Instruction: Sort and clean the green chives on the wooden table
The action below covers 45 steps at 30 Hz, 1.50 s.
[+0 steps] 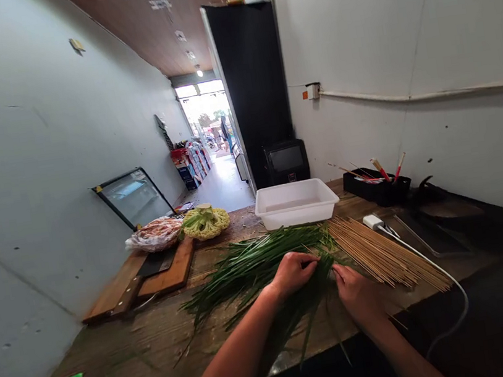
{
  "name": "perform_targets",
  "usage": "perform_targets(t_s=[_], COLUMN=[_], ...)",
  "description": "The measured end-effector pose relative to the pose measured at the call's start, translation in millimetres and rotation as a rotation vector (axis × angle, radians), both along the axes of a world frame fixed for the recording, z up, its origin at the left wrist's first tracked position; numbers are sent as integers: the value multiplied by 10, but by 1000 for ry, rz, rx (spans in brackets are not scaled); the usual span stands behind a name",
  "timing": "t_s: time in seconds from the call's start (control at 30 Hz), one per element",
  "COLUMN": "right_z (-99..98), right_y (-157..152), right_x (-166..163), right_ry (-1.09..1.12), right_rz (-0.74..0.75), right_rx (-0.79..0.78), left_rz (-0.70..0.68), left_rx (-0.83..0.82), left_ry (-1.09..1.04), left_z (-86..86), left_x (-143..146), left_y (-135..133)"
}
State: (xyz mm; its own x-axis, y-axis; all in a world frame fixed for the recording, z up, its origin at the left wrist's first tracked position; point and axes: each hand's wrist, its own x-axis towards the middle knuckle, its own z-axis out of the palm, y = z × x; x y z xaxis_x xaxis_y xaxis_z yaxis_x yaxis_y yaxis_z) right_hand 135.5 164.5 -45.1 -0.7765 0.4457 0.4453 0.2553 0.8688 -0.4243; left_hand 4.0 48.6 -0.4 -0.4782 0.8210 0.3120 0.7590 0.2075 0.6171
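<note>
A heap of long green chives [252, 257] lies across the middle of the table. My left hand [294, 272] is closed on a bunch of the chives near their right end, thumb and forefinger pressed together. Close by on the right, my right hand [356, 291] pinches the edge of the same bunch; its fingertips touch the leaves. Whether a skewer is between the fingers I cannot make out. Loose leaf ends hang toward the table's front edge. Right of the chives lies a spread of thin bamboo skewers [385, 254].
Behind the chives stands a white plastic tub [298, 214]. A cauliflower [205, 222] and a plastic bag of food [155, 234] sit by wooden boards [170, 278]. To the right are a white charger [373, 222] with its cable, a dark tablet [430, 232] and a black box [376, 188].
</note>
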Motion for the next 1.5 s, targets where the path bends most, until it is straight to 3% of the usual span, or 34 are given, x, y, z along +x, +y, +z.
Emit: perform_targets(t_s=[0.17,0.27,0.33,0.73,0.83,0.93,1.17,1.5], right_z=[-97,-159,-186,59,67,45,25,149], right_y=[81,135,165,35,30,39,23,-88], right_x=[-31,-63,-86,6,9,10,0,25], right_ry=[10,21,35,-29,-37,-29,-13,-118], right_rz=[-5,10,19,-14,-12,2,34,-2], right_rx=[-7,-17,-32,0,7,16,-13,13], left_rz=[265,304,299,280,256,319,326,372], left_rx=[-302,-509,-551,-325,-271,-211,-109,1], left_ry=[235,319,341,119,134,157,-41,26], left_z=[73,105,116,118,109,90,-8,-64], left_x=[-86,-130,-145,-317,-325,-318,-390,-424], left_y=[-40,-82,-106,-260,-270,-254,-210,-220])
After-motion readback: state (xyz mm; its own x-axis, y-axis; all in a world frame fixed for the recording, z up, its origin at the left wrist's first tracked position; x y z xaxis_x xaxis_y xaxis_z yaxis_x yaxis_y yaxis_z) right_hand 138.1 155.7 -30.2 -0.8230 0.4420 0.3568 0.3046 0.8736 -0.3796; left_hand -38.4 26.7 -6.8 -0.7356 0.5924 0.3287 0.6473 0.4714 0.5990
